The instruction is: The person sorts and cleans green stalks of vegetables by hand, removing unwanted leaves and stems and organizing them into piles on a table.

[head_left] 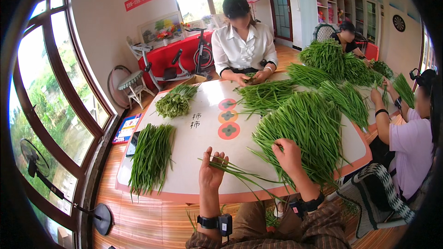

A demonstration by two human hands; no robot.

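Several slender green stalks [242,172] ran through the half-curled fingers of the left hand [212,171], which held them loosely at lower centre. Right of centre, the right hand [289,155] bent its fingers beside a bristling heap of long, glossy blades [307,127]; whether they pinched any could not be told. Smooth and pale, the counter [185,157] had a salmon-pink edge.

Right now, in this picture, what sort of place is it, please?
Probably a communal activity room: green stalks lie piled on a table, an exercise bike stands farther back, and a dartboard hangs at the right.
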